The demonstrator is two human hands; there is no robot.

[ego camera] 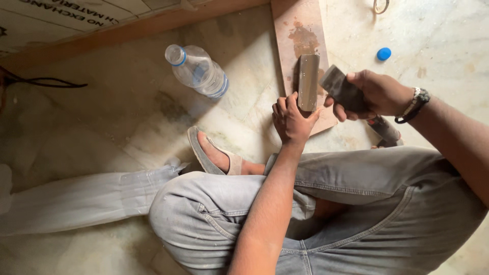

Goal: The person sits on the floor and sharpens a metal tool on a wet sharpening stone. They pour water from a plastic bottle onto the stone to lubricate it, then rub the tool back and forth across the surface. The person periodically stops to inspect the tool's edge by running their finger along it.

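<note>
Left hand (291, 119) clenched on metal block (308, 81), frame centre; right hand (374, 94) grasping dark tool (342, 90); board (300, 30) edge beside open floor (127, 102).

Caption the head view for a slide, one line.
Seated on a stone floor, left hand steadies a metal block on a wooden board while right hand holds a dark block.

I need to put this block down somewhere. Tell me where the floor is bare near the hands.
Bare floor lies between the plastic bottle and the wooden board, and right of the board around the blue cap. It is crowded on the board's near end, where the left hand steadies the metal bar and the right hand holds the dark block.
</note>
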